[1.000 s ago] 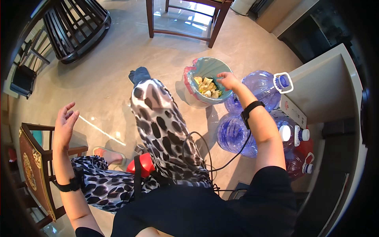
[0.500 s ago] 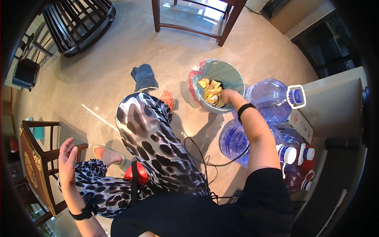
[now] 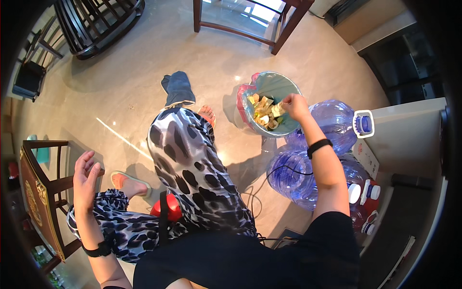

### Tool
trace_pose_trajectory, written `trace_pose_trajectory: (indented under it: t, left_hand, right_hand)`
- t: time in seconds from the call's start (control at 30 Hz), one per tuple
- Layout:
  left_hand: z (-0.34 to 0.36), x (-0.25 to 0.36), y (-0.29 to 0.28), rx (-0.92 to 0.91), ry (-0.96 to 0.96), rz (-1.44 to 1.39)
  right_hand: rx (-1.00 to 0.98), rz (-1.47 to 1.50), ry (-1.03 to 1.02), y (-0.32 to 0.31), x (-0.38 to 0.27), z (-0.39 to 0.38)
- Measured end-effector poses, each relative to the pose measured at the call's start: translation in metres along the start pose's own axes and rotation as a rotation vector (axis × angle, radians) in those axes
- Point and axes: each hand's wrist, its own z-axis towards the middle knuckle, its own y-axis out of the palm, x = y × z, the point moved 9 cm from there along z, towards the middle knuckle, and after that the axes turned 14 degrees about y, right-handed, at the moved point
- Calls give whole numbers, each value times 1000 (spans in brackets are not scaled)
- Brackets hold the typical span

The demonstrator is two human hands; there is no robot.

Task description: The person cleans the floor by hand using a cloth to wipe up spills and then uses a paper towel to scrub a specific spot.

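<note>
A trash bin [image 3: 246, 108] with a pink-edged liner stands on the floor beyond my leopard-print leg [image 3: 187, 168], holding food scraps [image 3: 263, 111]. My right hand [image 3: 293, 106] is over its right side, fingers pinched on a pale scrap [image 3: 278, 110]. Large blue plastic water bottles [image 3: 327, 123] lie beside the bin, under and right of my right forearm. My left hand [image 3: 86, 178] hangs in the air at lower left, fingers apart and loosely bent, holding nothing, near a wooden chair [image 3: 36, 188].
Blue cloth [image 3: 178, 91] lies by my sandalled foot [image 3: 207, 115]. A red object [image 3: 173, 207] is under my legs, loose black cable [image 3: 252, 202] beside me. A dark slatted piece [image 3: 98, 26] and wooden furniture [image 3: 245, 36] stand beyond, a pale panel [image 3: 404, 130] at right.
My right hand went down into the bin and has risen slightly with a pale scrap between its fingers. My right leg shifted, uncovering my foot and more blue cloth. My left hand remains raised and empty.
</note>
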Motion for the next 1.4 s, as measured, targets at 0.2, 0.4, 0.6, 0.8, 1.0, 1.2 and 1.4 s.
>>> trace_pose_trajectory:
  t: [0.2,0.4,0.6,0.8,1.0,1.2,1.4]
  left_hand:
    - [8,29,12,-12,175,65]
    - [9,61,26,13,242,-142]
    - [12,109,61,55,384,-318]
    - [21,99,45,231,483,-592]
    - [16,25,34,401,168,-1039]
    - [9,10,27,473,130,-1058]
    - [13,14,3,575,241,-1061]
  right_hand:
    - [-208,801,64,-37,-38,-35]
    - [-537,1373,9,-57,-163,-82]
    - [-933,1409,-277,-56,-318,-161]
    - [-810,993,-392,-33,-410,-255]
    - [-709,927,-372,-21,-412,-240]
    - [-768,1004,-207,-10,-411,-230]
    - [-771,855,-341,-19,-441,-233]
